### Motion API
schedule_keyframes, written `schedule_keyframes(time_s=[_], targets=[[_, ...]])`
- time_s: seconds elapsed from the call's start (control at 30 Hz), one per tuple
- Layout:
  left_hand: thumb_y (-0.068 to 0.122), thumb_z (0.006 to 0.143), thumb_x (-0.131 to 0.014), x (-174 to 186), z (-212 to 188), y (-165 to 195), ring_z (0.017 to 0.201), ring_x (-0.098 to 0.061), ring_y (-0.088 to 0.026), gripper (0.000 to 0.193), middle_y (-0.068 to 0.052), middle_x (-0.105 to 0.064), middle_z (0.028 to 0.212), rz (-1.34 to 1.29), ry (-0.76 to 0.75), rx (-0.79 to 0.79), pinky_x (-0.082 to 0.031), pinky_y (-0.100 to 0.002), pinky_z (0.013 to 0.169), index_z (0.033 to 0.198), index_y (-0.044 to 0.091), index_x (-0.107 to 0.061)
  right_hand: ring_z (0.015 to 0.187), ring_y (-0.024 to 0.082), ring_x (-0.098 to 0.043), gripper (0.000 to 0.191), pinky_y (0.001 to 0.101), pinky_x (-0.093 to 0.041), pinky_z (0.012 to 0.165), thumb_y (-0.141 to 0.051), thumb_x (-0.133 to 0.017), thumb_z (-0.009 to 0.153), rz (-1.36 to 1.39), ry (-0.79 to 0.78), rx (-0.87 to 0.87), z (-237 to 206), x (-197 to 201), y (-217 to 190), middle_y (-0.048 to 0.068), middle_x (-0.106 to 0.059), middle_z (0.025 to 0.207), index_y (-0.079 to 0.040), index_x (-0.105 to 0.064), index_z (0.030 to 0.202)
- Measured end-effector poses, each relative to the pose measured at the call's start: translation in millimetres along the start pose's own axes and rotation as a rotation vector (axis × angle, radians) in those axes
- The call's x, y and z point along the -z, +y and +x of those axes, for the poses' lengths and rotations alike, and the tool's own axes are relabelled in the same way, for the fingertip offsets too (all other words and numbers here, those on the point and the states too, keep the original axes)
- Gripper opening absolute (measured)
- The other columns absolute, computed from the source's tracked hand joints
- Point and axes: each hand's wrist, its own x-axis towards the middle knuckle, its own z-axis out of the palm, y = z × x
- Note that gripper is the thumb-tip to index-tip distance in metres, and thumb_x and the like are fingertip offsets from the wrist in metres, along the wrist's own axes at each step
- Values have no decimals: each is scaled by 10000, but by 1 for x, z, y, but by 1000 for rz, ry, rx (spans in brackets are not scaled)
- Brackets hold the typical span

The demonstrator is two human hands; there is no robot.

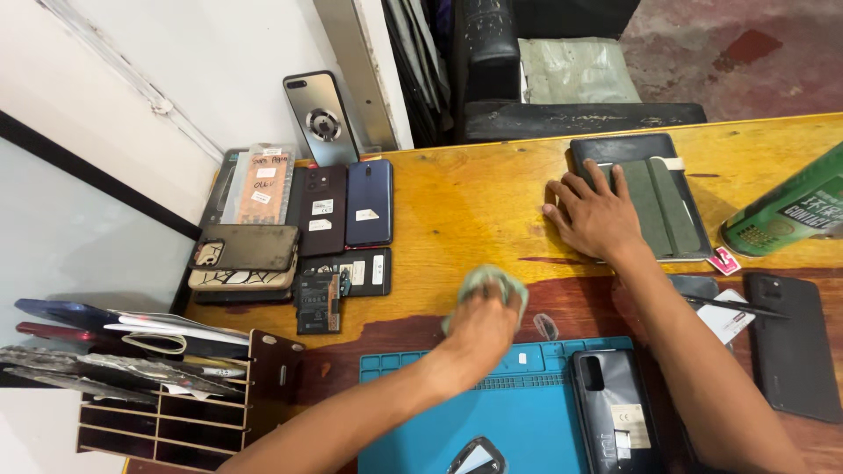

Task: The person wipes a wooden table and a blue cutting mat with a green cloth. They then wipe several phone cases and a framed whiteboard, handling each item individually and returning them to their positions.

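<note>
My left hand (477,326) is closed on a crumpled green cloth (497,283) and presses it against the wooden table top (465,206), just beyond the far edge of a blue work mat (514,417). My right hand (595,215) lies flat, fingers spread, on the left part of a black folding case (654,189) with a grey-green pouch on it. A black phone (615,412) lies back-up on the mat's right side.
Several phones and phone backs (338,206) and a battery (318,303) lie in a cluster at the left. A wooden organizer (184,417) stands front left. A green can (790,211) lies on its side at the right, near another black phone (795,342). A black chair (527,88) stands behind the table.
</note>
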Motion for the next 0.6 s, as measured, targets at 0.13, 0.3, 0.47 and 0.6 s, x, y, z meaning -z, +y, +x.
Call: schedule_keyframes(time_s=[0.13, 0.3, 0.47, 0.6], targets=[[31, 866, -598, 40, -4, -15, 866, -718, -305, 284, -136, -751, 960, -342, -385, -113, -539, -450, 870, 1107, 105, -728, 1540, 372, -217, 639, 670, -81, 1196, -525, -465, 967, 226, 187, -105, -2, 0, 7, 153, -339, 1627, -162, -480, 1493], [36, 860, -597, 71, 59, -97, 852, -744, -333, 460, -172, -751, 976, -468, 112, 178, -584, -449, 802, 1292, 179, -660, 1484, 511, -161, 770, 749, -38, 1121, -559, -541, 933, 155, 173, -332, -4, 3, 14, 225, -284, 1628, -101, -426, 1541], [24, 939, -582, 70, 122, -163, 1085, -669, -425, 386, -243, -697, 1184, -282, 562, 314, -541, -518, 919, 1316, 76, -646, 1528, 437, -164, 814, 831, -24, 1104, -597, -542, 872, 98, -41, -403, -1, 10, 16, 92, -319, 1627, -201, -389, 1566], [58, 935, -526, 38, 148, -149, 1142, -643, -470, 385, -307, -605, 1322, 112, 510, 216, -519, -500, 1007, 1284, 138, -667, 1504, 478, -21, 796, 913, 34, 954, -571, -568, 826, 108, -81, -442, -1, 12, 17, 34, -236, 1638, -261, -368, 1531]])
